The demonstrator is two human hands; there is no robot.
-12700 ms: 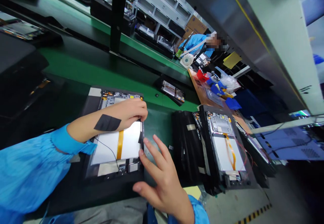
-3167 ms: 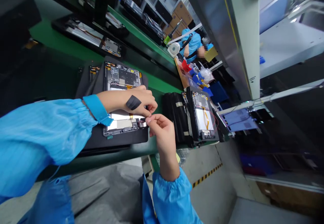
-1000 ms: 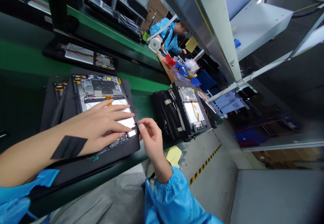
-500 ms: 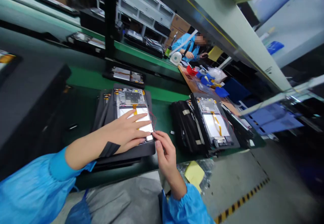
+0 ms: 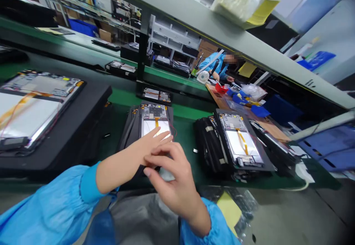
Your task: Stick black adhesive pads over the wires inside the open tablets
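My left hand (image 5: 151, 143) lies palm down over an opened tablet (image 5: 155, 111), fingers stretched out across its white battery and orange ribbon cable. The tablet rests on a stack of black padded sheets, its circuit board showing at the far end and a thin red wire at its right side. Above the back of my left hand, my right hand (image 5: 173, 178) has thumb and fingers closed at a strip of black tape (image 5: 142, 160) stuck near the left wrist. Most of the strip is hidden by the fingers. The tablet's near end is covered by both hands.
Another opened tablet (image 5: 235, 141) tops a black stack at right. A larger-looking tablet (image 5: 33, 108) lies on a black pile at left. A small white piece (image 5: 195, 150) sits on the green mat. A shelf beam (image 5: 188, 12) crosses above. A co-worker (image 5: 216, 65) sits beyond.
My right hand has left the tablet's lower right corner and moved left and up to the tape on my left hand. My left hand stays on the tablet. The view has swung left.
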